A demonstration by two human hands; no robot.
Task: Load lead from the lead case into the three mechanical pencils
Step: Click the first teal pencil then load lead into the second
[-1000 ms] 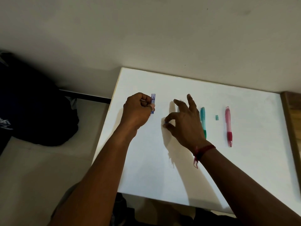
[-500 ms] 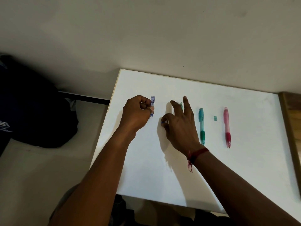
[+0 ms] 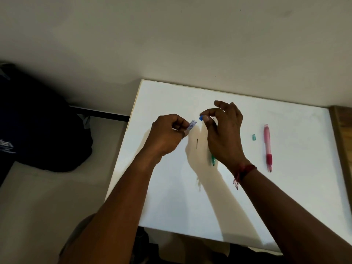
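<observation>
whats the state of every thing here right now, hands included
lead case: cap off, gripped by left hand
blue cap: off the case, pinched by right hand
lead: lying loose on table, between the hands
green pencil: flat on table, mostly hidden under right hand
green cap: lying loose between the pencils
pink pencil: flat on table, untouched
</observation>
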